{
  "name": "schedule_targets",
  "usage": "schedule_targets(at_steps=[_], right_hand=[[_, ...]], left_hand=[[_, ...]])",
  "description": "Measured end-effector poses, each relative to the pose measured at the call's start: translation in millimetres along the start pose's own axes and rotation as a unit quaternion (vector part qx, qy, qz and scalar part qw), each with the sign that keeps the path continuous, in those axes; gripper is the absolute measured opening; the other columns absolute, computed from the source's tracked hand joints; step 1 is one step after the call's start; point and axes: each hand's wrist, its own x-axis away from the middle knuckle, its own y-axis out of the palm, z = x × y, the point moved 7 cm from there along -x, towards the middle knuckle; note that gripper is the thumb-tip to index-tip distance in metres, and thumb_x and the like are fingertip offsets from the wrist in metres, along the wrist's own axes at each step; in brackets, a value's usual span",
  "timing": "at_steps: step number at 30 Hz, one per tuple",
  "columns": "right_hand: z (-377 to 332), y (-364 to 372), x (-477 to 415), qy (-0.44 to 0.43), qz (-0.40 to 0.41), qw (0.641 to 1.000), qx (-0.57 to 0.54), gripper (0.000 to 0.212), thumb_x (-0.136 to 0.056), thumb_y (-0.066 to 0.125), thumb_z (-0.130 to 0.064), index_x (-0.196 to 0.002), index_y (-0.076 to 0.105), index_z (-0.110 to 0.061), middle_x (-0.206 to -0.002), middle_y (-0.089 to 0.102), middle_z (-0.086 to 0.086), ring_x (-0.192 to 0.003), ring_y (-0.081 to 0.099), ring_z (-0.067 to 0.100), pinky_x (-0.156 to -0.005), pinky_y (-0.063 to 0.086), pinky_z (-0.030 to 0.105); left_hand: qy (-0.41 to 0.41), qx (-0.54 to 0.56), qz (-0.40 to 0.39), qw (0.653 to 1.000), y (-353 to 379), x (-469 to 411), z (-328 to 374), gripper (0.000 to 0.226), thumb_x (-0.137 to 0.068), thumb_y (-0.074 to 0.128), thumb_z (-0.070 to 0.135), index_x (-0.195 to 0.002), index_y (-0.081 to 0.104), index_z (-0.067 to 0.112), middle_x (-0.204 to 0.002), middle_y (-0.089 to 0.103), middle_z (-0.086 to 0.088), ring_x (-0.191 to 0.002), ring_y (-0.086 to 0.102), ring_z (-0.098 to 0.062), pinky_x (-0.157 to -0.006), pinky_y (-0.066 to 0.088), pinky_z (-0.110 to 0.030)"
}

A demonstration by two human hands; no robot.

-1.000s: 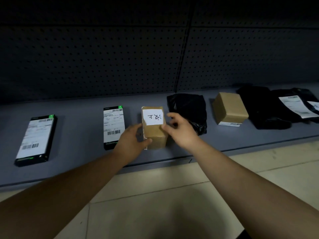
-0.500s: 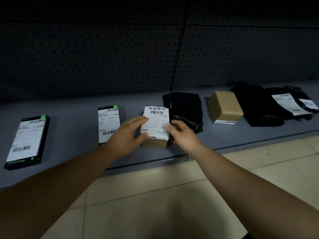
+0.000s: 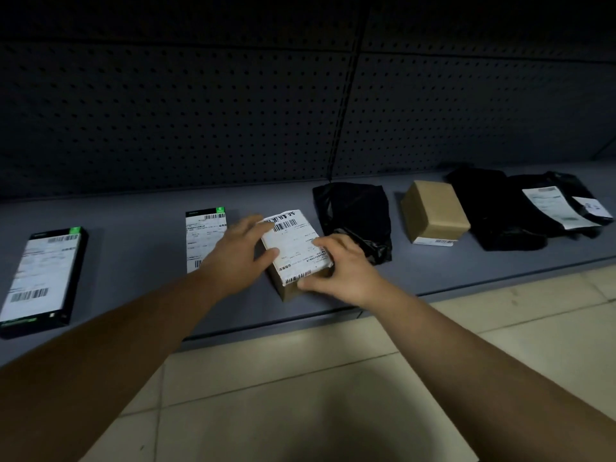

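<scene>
Shelf level, dim light. We note a small cardboard box (image 3: 289, 288) sitting on the grey shelf (image 3: 133, 261) near its front edge, skewed to the shelf line, with a white shipping label (image 3: 296, 248) covering its top. The label carries a barcode at the far end and another at the near edge; the bold characters beside the far barcode and the fine print are too small for us to read.

The left hand (image 3: 238, 253) holds the box's left side, fingers spread over the far corner and thumb pressed on the label. The right hand (image 3: 345, 270) clasps the right side – fingers curled over the top edge, thumb against the near face.

Just left, a black carton (image 3: 203, 228) with a printed label and a green tab is partly hidden by the left hand; a similar carton (image 3: 41, 275) lies well apart. To the right we note:
- a black plastic bag (image 3: 356, 211), close behind the right hand
- a plain brown box (image 3: 433, 211) with a barcode strip on its front
- more black bags (image 3: 493, 208), one bearing a waybill (image 3: 550, 206)

A perforated back panel (image 3: 200, 111) – dark – stands behind the shelf.
</scene>
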Motion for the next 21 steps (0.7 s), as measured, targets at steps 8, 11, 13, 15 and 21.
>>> schedule_targets(at_steps=[8, 11, 13, 15, 21], right_hand=[[-7, -5, -11, -0.083, 0.019, 0.995, 0.053, 0.071, -0.077, 0.076, -0.019, -0.143, 0.049, -0.025, -0.161, 0.017, -0.001, -0.148, 0.012, 0.022, -0.119, 0.013, 0.027], [-2, -29, -7, -0.099, 0.17, 0.98, 0.035, 0.043, -0.079, 0.073, -0.013, -0.12, 0.063, -0.017, -0.139, 0.046, 0.004, -0.13, 0.04, 0.024, -0.105, 0.033, 0.027], [3, -32, -4, -0.027, 0.197, 0.98, -0.005, 0.015, -0.081, 0.073, -0.023, -0.088, 0.061, -0.019, -0.101, 0.058, -0.002, -0.097, 0.055, 0.018, -0.082, 0.043, 0.026], [12, -13, -6, 0.071, 0.099, 0.992, -0.032, 0.022, -0.083, 0.07, -0.035, -0.07, 0.06, -0.02, -0.078, 0.066, -0.004, -0.078, 0.065, 0.018, -0.07, 0.047, 0.026], [24, 14, -8, 0.144, -0.001, 0.952, -0.271, 0.02, -0.093, 0.063, -0.04, -0.102, 0.066, -0.022, -0.107, 0.068, -0.003, -0.101, 0.064, 0.015, -0.068, 0.058, 0.031]], left_hand=[[-0.098, 0.024, 0.039, 0.994, -9, 5, -6, 0.039, -0.083, 0.069, 0.037, -0.117, 0.058, 0.019, -0.091, 0.052, 0.004, -0.102, 0.051, -0.024, -0.086, 0.048, -0.039], [-0.084, 0.024, 0.051, 0.995, -11, 6, -6, 0.057, -0.08, 0.073, 0.037, -0.13, 0.052, 0.019, -0.119, 0.051, 0.001, -0.121, 0.042, -0.021, -0.101, 0.038, -0.035], [-0.085, 0.046, 0.012, 0.995, -9, 0, -8, 0.076, -0.079, 0.075, 0.034, -0.144, 0.039, 0.019, -0.148, 0.035, 0.0, -0.138, 0.028, -0.021, -0.113, 0.024, -0.033], [-0.099, 0.066, -0.044, 0.992, -4, -7, -8, 0.086, -0.08, 0.075, 0.032, -0.151, 0.027, 0.019, -0.157, 0.024, 0.001, -0.143, 0.023, -0.019, -0.116, 0.019, -0.031], [-0.148, 0.056, -0.019, 0.987, -5, 1, -4, 0.049, -0.084, 0.07, 0.04, -0.125, 0.057, 0.017, -0.111, 0.061, -0.001, -0.106, 0.057, -0.018, -0.084, 0.04, -0.022]])
